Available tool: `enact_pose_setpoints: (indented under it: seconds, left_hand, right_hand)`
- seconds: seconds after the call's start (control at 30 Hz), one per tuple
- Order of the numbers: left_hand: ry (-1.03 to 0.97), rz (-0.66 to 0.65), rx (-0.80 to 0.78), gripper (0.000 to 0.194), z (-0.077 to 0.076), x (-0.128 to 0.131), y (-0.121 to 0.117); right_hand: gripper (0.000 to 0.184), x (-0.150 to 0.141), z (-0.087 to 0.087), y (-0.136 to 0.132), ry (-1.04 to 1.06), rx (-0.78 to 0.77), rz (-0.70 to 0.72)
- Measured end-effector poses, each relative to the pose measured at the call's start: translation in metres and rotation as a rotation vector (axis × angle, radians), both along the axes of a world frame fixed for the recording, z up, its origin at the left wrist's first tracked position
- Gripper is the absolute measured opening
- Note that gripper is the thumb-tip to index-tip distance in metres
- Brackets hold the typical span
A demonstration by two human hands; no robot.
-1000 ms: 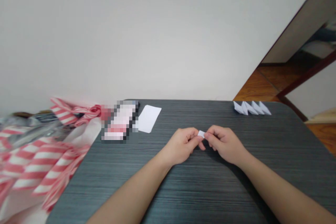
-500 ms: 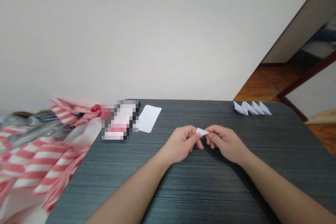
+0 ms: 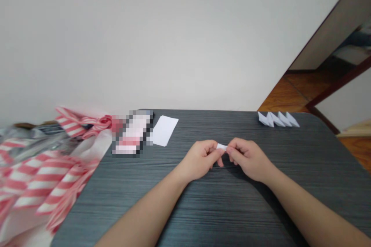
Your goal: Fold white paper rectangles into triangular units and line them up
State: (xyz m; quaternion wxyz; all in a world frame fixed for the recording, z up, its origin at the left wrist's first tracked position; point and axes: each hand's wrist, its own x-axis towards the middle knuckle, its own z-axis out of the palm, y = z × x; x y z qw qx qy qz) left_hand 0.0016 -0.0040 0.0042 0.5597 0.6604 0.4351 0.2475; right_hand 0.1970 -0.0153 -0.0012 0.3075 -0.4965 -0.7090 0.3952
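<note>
A small folded piece of white paper (image 3: pixel 222 146) is pinched between my two hands, a little above the dark table. My left hand (image 3: pixel 202 158) grips its left end between thumb and fingers. At the other end, the thumb and fingers of my right hand (image 3: pixel 246 157) are closed on the paper. Only a short strip shows between the fingertips; the rest is covered. Several folded white paper pieces (image 3: pixel 278 119) stand in a row near the far right edge of the table.
On the dark wood-grain table (image 3: pixel 185 208), white paper sheets (image 3: pixel 165 130) lie at the far left. Beside them is a blurred-out flat object (image 3: pixel 133 133) with a dark edge. Red-and-white striped cloth (image 3: pixel 49 177) is heaped left of the table. A white wall (image 3: pixel 174 38) rises behind.
My right thumb and fingers have shifted slightly left over the paper's pointed end, so less of the paper shows. The other things have stayed put.
</note>
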Motion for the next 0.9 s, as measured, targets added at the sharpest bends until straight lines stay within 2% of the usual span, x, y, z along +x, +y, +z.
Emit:
enact_pose_setpoints:
  seconds: [0.2,0.3,0.57,0.77,0.9]
  left_hand:
    - [0.042,-0.018,0.084,0.036,-0.0041,-0.0014,0.0009]
    - [0.061,-0.024,0.114,0.036,-0.0049,-0.0014,0.0006]
    - [0.074,0.002,0.092,0.038,-0.0034,-0.0014,0.0001]
    - [0.114,-0.023,0.149,0.039,-0.0035,-0.0028,0.0005]
    - [0.072,-0.004,0.099,0.037,-0.0057,-0.0009,0.0006]
  right_hand:
    - [0.02,-0.0013,-0.003,-0.0005,0.025,-0.062,0.067]
    - [0.018,-0.0011,-0.0038,-0.0003,0.012,-0.058,0.052]
    - [0.02,0.0001,-0.0044,0.0009,0.018,-0.011,-0.037]
    - [0.024,0.0002,-0.0061,0.0023,-0.012,-0.041,0.048]
    - [0.025,0.0013,-0.0029,0.002,-0.013,-0.014,0.026]
